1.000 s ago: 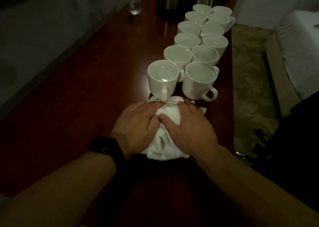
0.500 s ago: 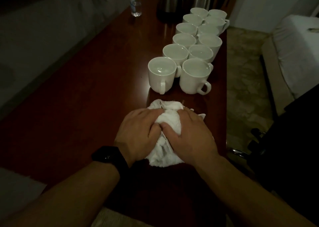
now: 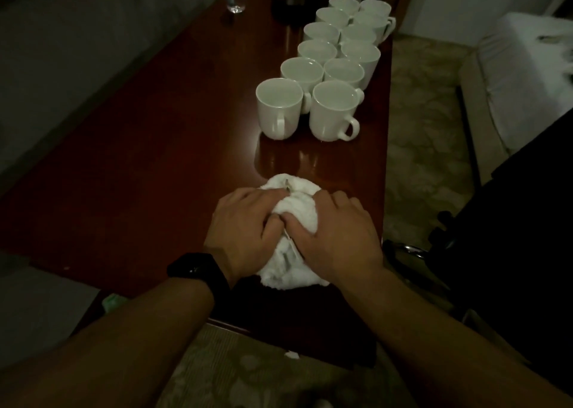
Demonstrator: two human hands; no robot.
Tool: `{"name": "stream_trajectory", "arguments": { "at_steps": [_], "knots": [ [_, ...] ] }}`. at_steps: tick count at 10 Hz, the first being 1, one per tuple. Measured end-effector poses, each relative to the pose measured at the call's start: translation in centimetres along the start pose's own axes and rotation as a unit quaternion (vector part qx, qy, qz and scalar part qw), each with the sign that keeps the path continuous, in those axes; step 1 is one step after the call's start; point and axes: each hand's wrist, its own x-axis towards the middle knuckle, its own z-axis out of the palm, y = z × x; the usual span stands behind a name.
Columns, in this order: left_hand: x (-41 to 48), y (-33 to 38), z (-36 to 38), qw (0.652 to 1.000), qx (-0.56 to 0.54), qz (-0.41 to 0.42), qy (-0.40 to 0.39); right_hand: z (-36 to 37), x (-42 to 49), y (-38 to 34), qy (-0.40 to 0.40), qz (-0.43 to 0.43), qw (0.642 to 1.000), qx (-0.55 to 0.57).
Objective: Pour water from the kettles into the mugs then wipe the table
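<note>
The cloth [image 3: 299,210] lies at the table's [image 3: 155,159] near end, long axis 12 to 6 o'clock, mugs [image 3: 279,110] apart at 12. Left hand [image 3: 245,231] at 9 and right hand [image 3: 341,237] at 3 grip it, fingers curled.

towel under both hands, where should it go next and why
Probably a sideways sweep to the person's left. The left hand and right hand both grip the bunched white towel near the near end of the table. The nearest mugs stand apart beyond it, and the widest stretch of bare wood lies to the left. Pushing forward would risk bumping the mugs.
</note>
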Motion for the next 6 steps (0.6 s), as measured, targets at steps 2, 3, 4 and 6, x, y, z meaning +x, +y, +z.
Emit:
{"name": "stream_trajectory", "arguments": {
  "at_steps": [2,3,4,6],
  "knots": [
    [-0.3,0.8,-0.8,0.999,-0.027,-0.041,-0.014,-1.2,1.0,0.1,-0.048,-0.018,0.998,-0.021],
    [-0.3,1.7,-2.0,0.997,-0.009,-0.049,-0.06,-1.9,0.6,-0.7,-0.09,0.002,0.995,-0.036],
    [0.3,2.8,-3.3,0.991,0.037,-0.053,-0.12,-3.0,-0.1,-1.6,-0.148,0.019,0.988,-0.032],
    [0.9,4.1,-6.7,0.95,0.163,-0.106,-0.243,-9.0,1.2,-0.6,-0.277,-0.009,0.956,-0.094]
  ]
}}
